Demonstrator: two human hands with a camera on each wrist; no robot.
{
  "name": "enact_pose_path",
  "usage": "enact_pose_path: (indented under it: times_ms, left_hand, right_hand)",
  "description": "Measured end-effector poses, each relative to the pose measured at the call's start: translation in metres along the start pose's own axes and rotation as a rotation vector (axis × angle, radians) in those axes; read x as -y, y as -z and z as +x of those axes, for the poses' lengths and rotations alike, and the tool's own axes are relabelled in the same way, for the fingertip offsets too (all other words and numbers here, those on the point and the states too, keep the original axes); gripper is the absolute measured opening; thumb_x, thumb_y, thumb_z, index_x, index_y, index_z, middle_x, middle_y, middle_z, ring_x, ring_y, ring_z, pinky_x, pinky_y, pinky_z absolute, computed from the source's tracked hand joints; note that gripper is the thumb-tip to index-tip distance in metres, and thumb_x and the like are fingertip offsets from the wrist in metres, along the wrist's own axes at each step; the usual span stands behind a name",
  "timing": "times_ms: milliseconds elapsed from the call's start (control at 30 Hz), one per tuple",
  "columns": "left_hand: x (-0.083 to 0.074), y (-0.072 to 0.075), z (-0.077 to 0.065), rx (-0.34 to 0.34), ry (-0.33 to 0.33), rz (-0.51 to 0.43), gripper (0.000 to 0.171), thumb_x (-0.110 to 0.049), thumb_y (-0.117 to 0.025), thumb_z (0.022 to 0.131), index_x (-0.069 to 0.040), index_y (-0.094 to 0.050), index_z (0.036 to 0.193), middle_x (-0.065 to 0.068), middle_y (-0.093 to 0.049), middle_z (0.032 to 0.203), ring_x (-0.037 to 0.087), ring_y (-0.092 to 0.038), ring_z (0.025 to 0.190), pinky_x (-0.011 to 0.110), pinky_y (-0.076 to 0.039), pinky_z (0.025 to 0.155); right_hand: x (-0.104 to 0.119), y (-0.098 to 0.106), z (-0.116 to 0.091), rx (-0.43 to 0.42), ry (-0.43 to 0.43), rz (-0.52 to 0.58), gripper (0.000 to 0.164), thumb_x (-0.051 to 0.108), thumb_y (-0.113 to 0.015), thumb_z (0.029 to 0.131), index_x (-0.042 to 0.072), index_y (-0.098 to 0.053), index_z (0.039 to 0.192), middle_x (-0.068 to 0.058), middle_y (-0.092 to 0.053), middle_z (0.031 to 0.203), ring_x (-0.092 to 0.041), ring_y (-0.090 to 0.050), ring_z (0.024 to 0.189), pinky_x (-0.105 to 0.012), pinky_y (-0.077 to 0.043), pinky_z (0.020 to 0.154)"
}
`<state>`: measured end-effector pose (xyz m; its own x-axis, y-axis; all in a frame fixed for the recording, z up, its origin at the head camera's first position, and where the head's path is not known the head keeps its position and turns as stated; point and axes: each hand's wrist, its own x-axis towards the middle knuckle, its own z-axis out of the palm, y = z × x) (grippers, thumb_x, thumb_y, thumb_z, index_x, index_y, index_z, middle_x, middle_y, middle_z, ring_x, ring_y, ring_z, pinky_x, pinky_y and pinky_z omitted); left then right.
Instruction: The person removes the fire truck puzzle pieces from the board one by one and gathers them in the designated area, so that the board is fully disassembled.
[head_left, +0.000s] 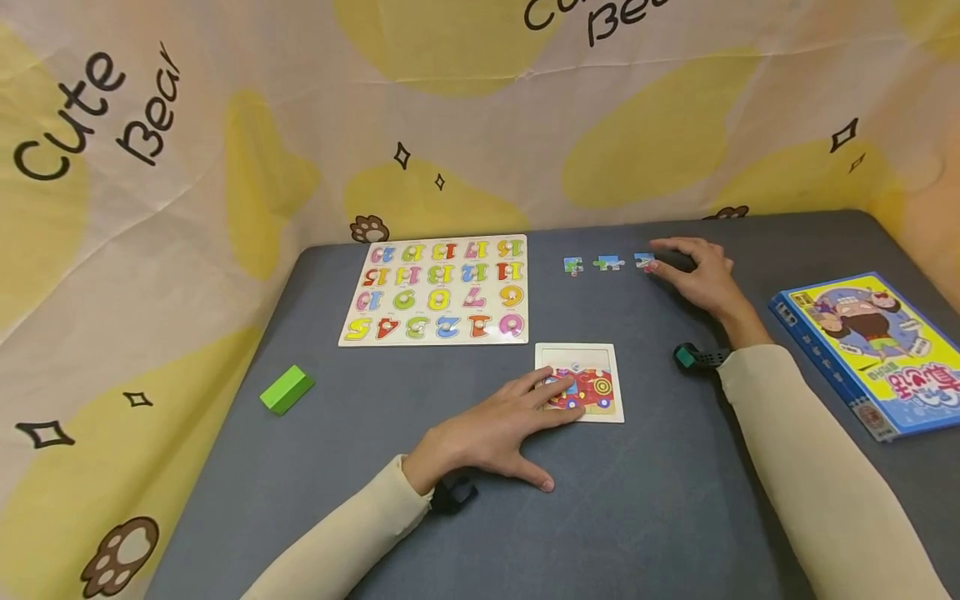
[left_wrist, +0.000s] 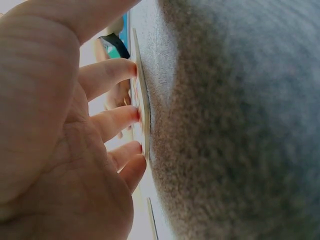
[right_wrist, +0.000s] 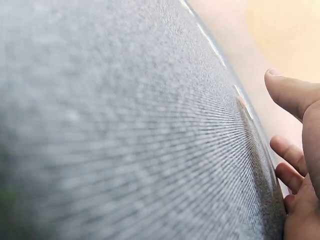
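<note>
My left hand [head_left: 501, 429] lies across a small white-framed puzzle board [head_left: 576, 355] with a red vehicle picture. Its fingers are spread, and in the left wrist view the fingertips press on the thin board [left_wrist: 146, 115]. Farther back, my right hand [head_left: 701, 273] is beside the rightmost of three small jigsaw pieces, the blue-and-white piece [head_left: 642, 261]. Thumb and fingers stand apart in the right wrist view, with nothing held between them. To the left lie a wider piece [head_left: 609, 262] and a green-and-blue piece [head_left: 573, 265], in a row.
A number puzzle board [head_left: 435, 292] lies at the back left of the grey table [head_left: 637, 508]. Near the left edge sits a green block [head_left: 287, 389]. A blue-and-yellow box [head_left: 873, 350] lies at the right, beside my right forearm. A printed cloth [head_left: 480, 117] hangs behind.
</note>
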<state>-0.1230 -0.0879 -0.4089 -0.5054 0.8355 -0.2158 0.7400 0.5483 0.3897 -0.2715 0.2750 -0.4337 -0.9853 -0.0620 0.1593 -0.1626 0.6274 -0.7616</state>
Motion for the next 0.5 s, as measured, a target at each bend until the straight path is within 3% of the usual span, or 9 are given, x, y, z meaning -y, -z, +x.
enact_pose_path:
  times_ms: [200, 333, 500]
  left_hand:
    - [0.001, 0.0, 0.001, 0.004, -0.003, -0.015, 0.097, -0.057, -0.08, 0.081, -0.032, -0.031, 0.161, 0.0, -0.011, 0.173, 0.027, -0.001, 0.161, 0.053, -0.018, 0.126]
    - [0.002, 0.0, 0.001, 0.007, -0.004, -0.017, 0.096, -0.058, -0.079, 0.082, -0.033, -0.03, 0.161, -0.001, -0.009, 0.174, 0.027, -0.001, 0.161, 0.053, -0.018, 0.126]
    - [0.002, -0.001, 0.0, 0.008, 0.001, 0.01, 0.096, -0.06, -0.078, 0.082, -0.035, -0.029, 0.161, -0.002, -0.009, 0.174, 0.029, 0.0, 0.161, 0.055, -0.019, 0.125]
  right_hand:
    - [0.005, 0.0, -0.009, 0.03, 0.039, 0.043, 0.047, 0.028, -0.068, 0.099, 0.009, -0.06, 0.141, -0.023, -0.049, 0.15, -0.047, -0.023, 0.145, -0.07, 0.002, 0.112]
    - [0.012, -0.004, -0.018, 0.099, 0.078, 0.042, 0.044, 0.024, -0.069, 0.098, 0.008, -0.062, 0.139, -0.023, -0.048, 0.15, -0.048, -0.023, 0.145, -0.075, 0.007, 0.113]
    - [0.023, -0.014, -0.028, 0.171, 0.128, 0.008, 0.035, 0.017, -0.069, 0.097, 0.008, -0.067, 0.131, -0.022, -0.055, 0.142, -0.045, -0.031, 0.136, -0.075, -0.002, 0.111]
